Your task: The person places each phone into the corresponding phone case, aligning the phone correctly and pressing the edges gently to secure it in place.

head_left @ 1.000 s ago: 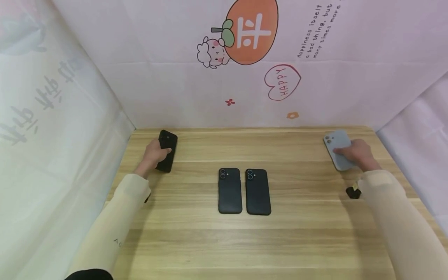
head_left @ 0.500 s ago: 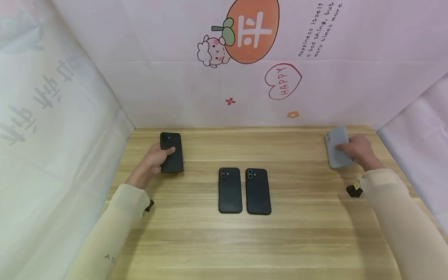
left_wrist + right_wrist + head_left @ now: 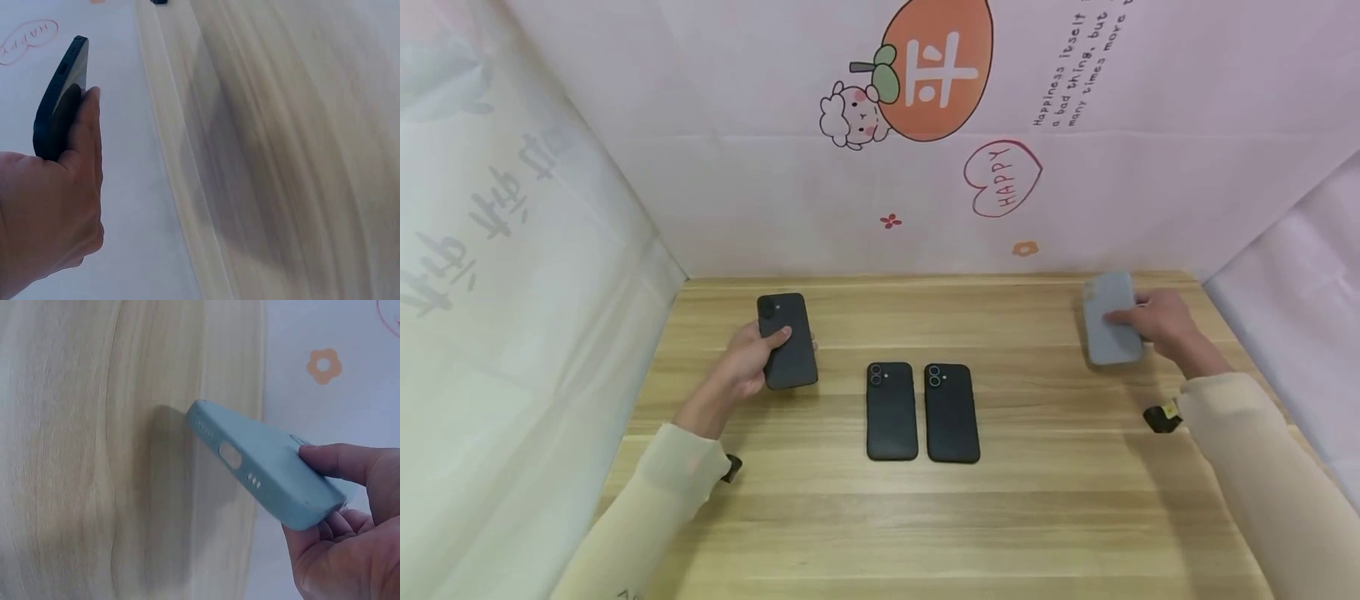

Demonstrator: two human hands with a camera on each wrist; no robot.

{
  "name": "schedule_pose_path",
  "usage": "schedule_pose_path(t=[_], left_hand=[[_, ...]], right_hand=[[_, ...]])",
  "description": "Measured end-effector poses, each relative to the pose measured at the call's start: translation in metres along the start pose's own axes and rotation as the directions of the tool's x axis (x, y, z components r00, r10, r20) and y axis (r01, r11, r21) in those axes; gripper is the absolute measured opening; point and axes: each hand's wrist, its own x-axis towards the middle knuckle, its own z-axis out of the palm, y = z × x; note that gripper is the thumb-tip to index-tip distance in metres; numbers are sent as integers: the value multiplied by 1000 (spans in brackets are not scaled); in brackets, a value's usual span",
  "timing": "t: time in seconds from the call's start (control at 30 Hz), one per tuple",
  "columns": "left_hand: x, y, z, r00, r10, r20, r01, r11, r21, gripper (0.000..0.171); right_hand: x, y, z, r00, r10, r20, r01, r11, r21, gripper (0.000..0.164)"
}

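At the left of the head view, my left hand [image 3: 747, 357] grips a black phone [image 3: 792, 360] by its side, thumb across the back and camera end pointing away. The left wrist view catches this phone edge-on, raised over the wooden table. Far to the right, my right hand [image 3: 1167, 323] pinches a light blue phone case [image 3: 1111, 337] between thumb and fingers. Seen from the right wrist, the case [image 3: 256, 459] is tilted above the table, with port cutouts along its end. Two black phones [image 3: 892, 421], [image 3: 952, 423] lie side by side mid-table, backs up.
The wooden table [image 3: 880, 533] ends at a white printed cloth [image 3: 760, 183] standing behind it. More white cloth hangs along the left [image 3: 550, 333] and right sides. A small dark device [image 3: 1162, 418] sits under the right sleeve's cuff.
My left hand has brought its phone rightward and nearer, turning its back more to the head camera. My right hand has lifted the light blue case and shifted it slightly left. The two lying phones stayed put.
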Motion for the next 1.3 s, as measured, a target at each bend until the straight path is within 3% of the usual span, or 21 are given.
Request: schedule_pose_path(t=[0.4, 0.6, 0.83, 1.07, 1.3], left_hand=[[-17, -10, 30, 998, 29, 58, -28, 999, -15, 54], [-22, -14, 47, 996, 33, 86, -28, 998, -65, 51], [-23, -19, 61, 995, 28, 94, -23, 998, -59, 51], [-25, -26, 78, 994, 17, 105, -8, 996, -84, 49], [-30, -33, 101, 990, 30, 135, -11, 990, -140, 51]], right_hand=[[-24, -36, 22, 994, -64, 87, 45, 978, 202, 66], [-41, -69, 37, 991, -86, 106, 62, 975, 213, 68], [-63, -104, 52, 979, -154, 130, 119, 963, 243, 66], [-85, -133, 69, 963, -228, 144, 190, 952, 238, 59], [-102, -154, 83, 954, -252, 165, 214, 953, 216, 54]])
